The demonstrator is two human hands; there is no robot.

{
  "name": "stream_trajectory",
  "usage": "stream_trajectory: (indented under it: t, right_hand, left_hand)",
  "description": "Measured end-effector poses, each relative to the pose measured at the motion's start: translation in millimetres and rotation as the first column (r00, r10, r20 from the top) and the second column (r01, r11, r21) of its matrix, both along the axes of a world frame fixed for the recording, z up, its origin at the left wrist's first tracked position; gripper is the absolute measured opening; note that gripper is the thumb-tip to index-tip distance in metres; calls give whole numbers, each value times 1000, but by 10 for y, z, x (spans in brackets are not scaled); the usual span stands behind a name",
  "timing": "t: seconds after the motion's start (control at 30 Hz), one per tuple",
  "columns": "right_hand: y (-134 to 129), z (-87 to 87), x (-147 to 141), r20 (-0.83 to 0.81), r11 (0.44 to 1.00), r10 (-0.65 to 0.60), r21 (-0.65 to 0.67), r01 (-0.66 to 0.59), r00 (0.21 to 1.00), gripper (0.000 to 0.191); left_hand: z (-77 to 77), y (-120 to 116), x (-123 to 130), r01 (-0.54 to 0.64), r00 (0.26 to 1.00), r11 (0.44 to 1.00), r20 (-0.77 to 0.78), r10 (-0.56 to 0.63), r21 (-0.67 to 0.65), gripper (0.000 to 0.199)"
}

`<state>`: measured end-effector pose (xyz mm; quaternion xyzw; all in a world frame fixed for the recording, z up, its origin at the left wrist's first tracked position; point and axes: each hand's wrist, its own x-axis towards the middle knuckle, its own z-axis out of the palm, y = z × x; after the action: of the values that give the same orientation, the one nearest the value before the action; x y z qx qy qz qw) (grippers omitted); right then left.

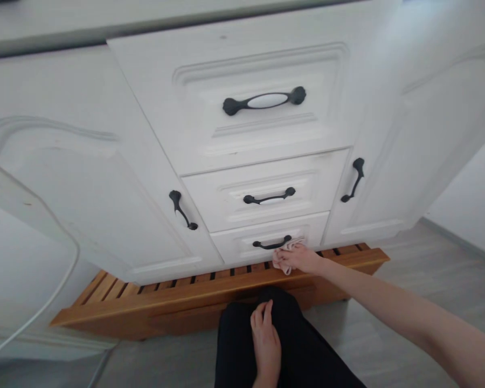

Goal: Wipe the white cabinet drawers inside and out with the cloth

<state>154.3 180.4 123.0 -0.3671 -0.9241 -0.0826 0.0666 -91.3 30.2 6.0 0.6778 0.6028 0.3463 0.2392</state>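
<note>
A light pink cloth [288, 268] is bunched under my right hand [301, 257], whose fingers press it against the lower right of the bottom drawer [234, 245], beside the black handle [272, 244]. My left hand [265, 337] rests on my black-trousered knees with its fingers bent and close together; its palm is hidden, and nothing shows in it. Above the bottom drawer are a middle drawer [202, 186] and a larger top drawer [194, 129], each shut and fitted with a black and white handle.
White cabinet doors [101, 205] flank the drawers. A slatted wooden bench [161, 304] runs along the cabinet's base, just beyond my knees. A white cable [70, 269] hangs at the left. Grey wood-look floor [432, 280] shows at the right.
</note>
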Motion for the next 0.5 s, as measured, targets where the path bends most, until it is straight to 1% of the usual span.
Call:
stream_trajectory:
  t: [0.07,0.13,0.2,0.3,0.33,0.37,0.4,0.43,0.47,0.5]
  right_hand:
    - [-69,42,364,-30,998,-45,-35,44,999,24]
    - [-141,50,613,-69,992,-112,-67,108,991,24]
    - [-238,2,737,-125,977,-202,-88,192,971,23]
    - [-487,-188,770,-225,934,-356,-97,343,907,31]
    - [-606,-279,770,-309,909,-416,-124,398,855,35]
    - [-742,-379,775,-417,877,-477,-170,449,773,38]
    - [-894,-484,787,-523,842,-529,-226,490,669,41]
    - [-1060,-586,808,-630,804,-571,-296,516,527,42]
    - [-1237,-679,834,-694,769,-596,-349,536,404,41]
    - [-1421,-758,863,-746,731,-615,-417,540,256,37]
  left_hand:
    - [7,4,5,12,1000,1000,2,-12,-3,69]
    - [27,5,17,35,999,999,3,-35,-12,68]
    - [50,2,40,57,998,998,-1,-57,-20,69]
    - [38,-5,98,72,997,997,-5,-72,-22,72]
    - [12,-8,120,74,997,997,-4,-74,-20,73]
    - [-26,-12,141,77,997,997,-2,-77,-15,74]
    - [-73,-17,162,79,997,997,1,-79,-7,74]
    - [-123,-23,182,83,996,997,5,-84,4,75]
    - [-171,-31,203,88,996,996,10,-88,15,75]
    - [-207,-42,228,90,996,996,16,-90,22,75]
